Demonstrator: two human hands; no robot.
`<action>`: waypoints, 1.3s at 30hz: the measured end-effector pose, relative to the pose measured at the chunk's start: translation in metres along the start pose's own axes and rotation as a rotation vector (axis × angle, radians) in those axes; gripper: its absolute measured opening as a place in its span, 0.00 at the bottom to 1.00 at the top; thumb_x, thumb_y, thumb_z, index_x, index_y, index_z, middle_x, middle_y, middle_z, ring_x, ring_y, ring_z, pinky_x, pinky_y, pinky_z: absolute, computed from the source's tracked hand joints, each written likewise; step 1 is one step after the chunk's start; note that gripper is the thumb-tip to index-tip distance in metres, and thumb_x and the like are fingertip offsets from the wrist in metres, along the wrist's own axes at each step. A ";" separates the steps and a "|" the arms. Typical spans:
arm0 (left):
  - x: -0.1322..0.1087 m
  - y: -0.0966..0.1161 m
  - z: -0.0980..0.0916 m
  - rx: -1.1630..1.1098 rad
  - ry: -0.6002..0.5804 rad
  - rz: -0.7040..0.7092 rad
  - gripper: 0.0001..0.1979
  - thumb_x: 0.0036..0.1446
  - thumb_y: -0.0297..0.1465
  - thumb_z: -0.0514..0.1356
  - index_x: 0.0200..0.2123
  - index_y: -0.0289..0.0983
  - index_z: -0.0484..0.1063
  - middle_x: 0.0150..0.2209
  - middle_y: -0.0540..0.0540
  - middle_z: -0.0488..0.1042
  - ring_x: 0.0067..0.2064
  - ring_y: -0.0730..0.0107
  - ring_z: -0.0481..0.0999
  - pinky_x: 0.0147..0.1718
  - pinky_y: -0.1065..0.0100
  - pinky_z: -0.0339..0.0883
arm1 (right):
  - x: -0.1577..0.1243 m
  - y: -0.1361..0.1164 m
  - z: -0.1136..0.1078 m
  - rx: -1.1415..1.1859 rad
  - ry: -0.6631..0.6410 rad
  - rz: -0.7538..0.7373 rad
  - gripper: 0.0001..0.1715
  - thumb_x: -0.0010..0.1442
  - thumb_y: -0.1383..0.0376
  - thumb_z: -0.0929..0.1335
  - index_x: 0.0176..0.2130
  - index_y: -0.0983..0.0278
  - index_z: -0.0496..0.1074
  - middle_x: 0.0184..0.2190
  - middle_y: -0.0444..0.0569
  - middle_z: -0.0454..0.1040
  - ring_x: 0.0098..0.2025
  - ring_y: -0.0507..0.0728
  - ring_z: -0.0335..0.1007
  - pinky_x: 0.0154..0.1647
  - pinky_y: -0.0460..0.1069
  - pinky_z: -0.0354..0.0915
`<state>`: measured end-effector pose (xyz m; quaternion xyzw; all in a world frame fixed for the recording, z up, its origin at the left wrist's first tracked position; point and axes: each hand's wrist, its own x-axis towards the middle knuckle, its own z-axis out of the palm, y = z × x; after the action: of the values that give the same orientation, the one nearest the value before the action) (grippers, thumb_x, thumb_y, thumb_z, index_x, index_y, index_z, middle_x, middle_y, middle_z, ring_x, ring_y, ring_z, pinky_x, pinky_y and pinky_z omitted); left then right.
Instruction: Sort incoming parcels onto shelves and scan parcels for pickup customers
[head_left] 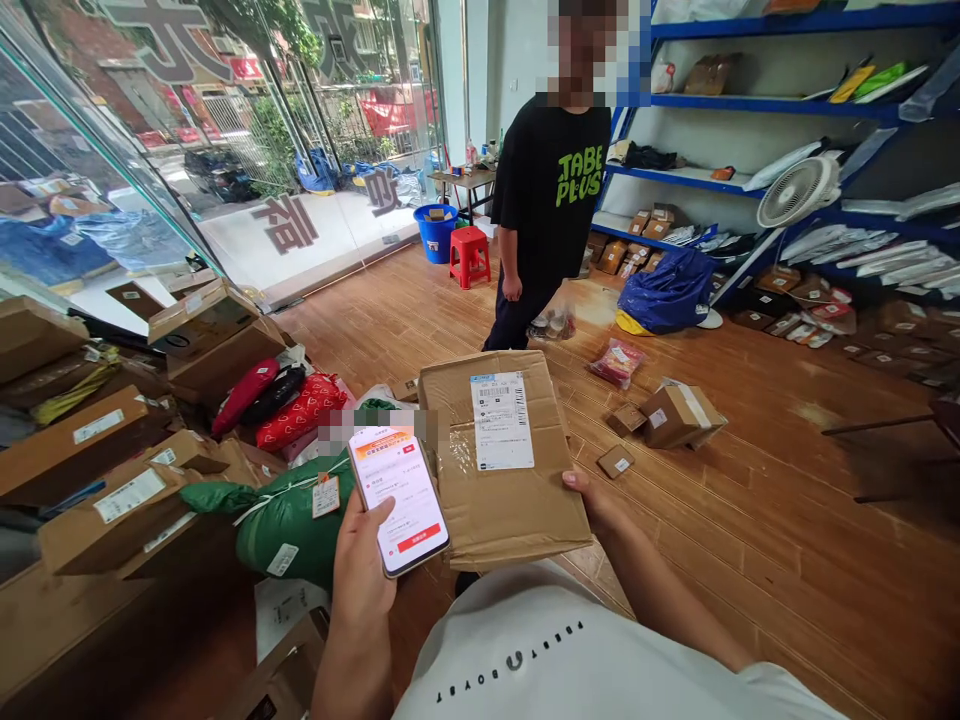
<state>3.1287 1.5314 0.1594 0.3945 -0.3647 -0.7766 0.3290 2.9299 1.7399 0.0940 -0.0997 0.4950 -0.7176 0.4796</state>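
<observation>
My left hand [365, 545] grips a smartphone [399, 495] with a lit screen of white, orange and red; the thumb lies over the glass. Beside it, my right hand [589, 500] holds a flat cardboard box [502, 510] by its right edge, thumb on top and the other fingers hidden underneath. A white shipping label [502, 420] with barcodes sticks to the box's upper face, and clear tape shines left of it. The phone overlaps the box's left edge.
Cardboard parcels [97, 430] and a green sack [300, 520] are piled at left. A person in a black shirt [551, 190] stands ahead. Small boxes [679, 415] lie on the wooden floor. Blue shelves [750, 105], a white fan [799, 190] and a red stool [470, 255] stand farther back.
</observation>
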 end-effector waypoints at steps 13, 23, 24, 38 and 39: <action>-0.005 0.002 -0.004 -0.022 -0.071 0.038 0.34 0.48 0.32 0.66 0.60 0.42 0.66 0.47 0.43 0.79 0.43 0.56 0.80 0.40 0.61 0.74 | -0.001 0.006 0.002 -0.051 0.078 0.069 0.47 0.42 0.46 0.73 0.57 0.60 0.66 0.49 0.54 0.77 0.52 0.70 0.72 0.50 0.60 0.69; -0.007 0.002 -0.002 -0.006 -0.052 0.034 0.31 0.48 0.33 0.67 0.57 0.41 0.68 0.48 0.45 0.79 0.46 0.56 0.79 0.43 0.60 0.73 | 0.001 0.006 0.002 -0.064 0.072 0.057 0.48 0.40 0.45 0.73 0.57 0.60 0.67 0.50 0.56 0.77 0.52 0.72 0.71 0.49 0.62 0.68; -0.007 0.002 -0.002 -0.006 -0.056 0.031 0.31 0.48 0.33 0.67 0.58 0.42 0.68 0.47 0.45 0.79 0.45 0.56 0.79 0.43 0.60 0.73 | 0.001 0.006 0.003 -0.062 0.067 0.053 0.48 0.40 0.45 0.73 0.57 0.60 0.67 0.51 0.56 0.76 0.53 0.72 0.71 0.49 0.62 0.68; -0.009 -0.001 -0.005 0.007 -0.045 0.024 0.30 0.48 0.33 0.68 0.56 0.41 0.70 0.46 0.45 0.80 0.42 0.59 0.80 0.39 0.62 0.74 | -0.004 0.007 0.002 -0.015 0.029 0.029 0.47 0.43 0.48 0.74 0.58 0.59 0.65 0.52 0.55 0.75 0.55 0.71 0.70 0.53 0.62 0.67; -0.009 -0.002 -0.006 0.012 -0.032 0.026 0.30 0.47 0.33 0.69 0.56 0.41 0.70 0.46 0.46 0.80 0.42 0.59 0.80 0.39 0.63 0.74 | -0.004 0.008 0.001 -0.020 0.027 0.028 0.47 0.43 0.48 0.74 0.58 0.59 0.65 0.52 0.55 0.76 0.54 0.71 0.71 0.52 0.62 0.68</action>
<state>3.1374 1.5380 0.1592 0.3792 -0.3798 -0.7763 0.3307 2.9374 1.7421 0.0897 -0.0877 0.5099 -0.7071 0.4819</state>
